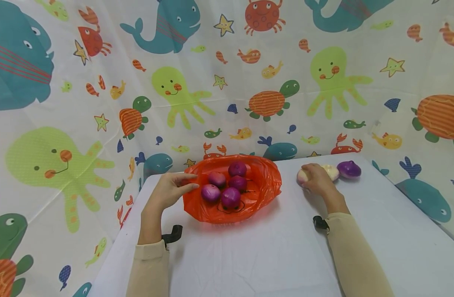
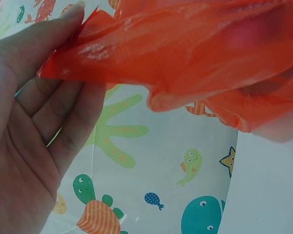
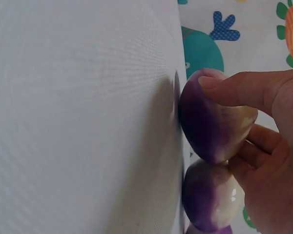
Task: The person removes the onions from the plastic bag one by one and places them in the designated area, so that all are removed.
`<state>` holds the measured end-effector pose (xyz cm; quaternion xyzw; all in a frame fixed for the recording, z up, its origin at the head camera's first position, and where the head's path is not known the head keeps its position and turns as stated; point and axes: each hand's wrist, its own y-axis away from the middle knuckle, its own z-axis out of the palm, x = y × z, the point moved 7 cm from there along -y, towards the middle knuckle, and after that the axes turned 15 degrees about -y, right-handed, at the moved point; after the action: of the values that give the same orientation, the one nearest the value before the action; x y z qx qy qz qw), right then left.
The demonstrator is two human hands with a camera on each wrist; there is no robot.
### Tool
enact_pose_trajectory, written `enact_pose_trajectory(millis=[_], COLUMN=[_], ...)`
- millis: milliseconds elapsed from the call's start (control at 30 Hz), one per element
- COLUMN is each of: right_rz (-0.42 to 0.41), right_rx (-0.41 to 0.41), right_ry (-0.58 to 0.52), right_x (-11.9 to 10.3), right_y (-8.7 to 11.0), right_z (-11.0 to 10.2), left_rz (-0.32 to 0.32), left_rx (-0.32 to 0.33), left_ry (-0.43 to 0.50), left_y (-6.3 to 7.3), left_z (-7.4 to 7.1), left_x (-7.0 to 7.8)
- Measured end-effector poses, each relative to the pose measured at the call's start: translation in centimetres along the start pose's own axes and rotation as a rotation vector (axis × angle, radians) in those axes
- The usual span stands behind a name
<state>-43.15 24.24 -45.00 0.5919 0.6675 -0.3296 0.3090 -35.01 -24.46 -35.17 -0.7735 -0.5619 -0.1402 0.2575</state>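
Observation:
A red plastic bag (image 1: pixel 264 194) lies spread wide on the table, with several round purple onions (image 1: pixel 230 197) inside. At its left rim is my left hand (image 1: pixel 170 189); the wrist view shows the rim between the thumb and fingers (image 2: pixel 83 117). Over at the far right of the table, my right hand (image 1: pixel 318 179) grips a purple-and-white turnip (image 3: pixel 210 117), thumb on one side and fingers on the other. Close against it sits a second purple-and-white turnip (image 3: pixel 212 195). A darker purple one (image 1: pixel 348 169) stands at the end of the row.
White cloth covers the table (image 1: pixel 242 255). Behind it and along the left side hangs a curtain (image 1: pixel 227 99) printed with sea animals. Black straps with small camera mounts (image 1: pixel 173 234) sit on both wrists.

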Motion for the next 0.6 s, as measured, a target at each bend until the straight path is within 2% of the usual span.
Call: enact_pose_trajectory(millis=[167,400,600], right_rz=[-0.027,-0.047,-0.157], right_rx=[0.008,0.061,0.143], right_ry=[-0.002,-0.056,-0.067], right_x=[-0.7,-2.4,-5.3], right_y=[0.1,0.0,0.4], right_z=[-0.2,-0.6,-1.0], left_rz=[0.002,0.01,0.009], left_rx=[0.001,0.007,0.008], left_ry=[0.001,-0.005,-0.01], left_y=[0.0,0.0,0.1], left_z=[0.0,-0.1,-0.2], left_x=[0.0,0.1,0.4])
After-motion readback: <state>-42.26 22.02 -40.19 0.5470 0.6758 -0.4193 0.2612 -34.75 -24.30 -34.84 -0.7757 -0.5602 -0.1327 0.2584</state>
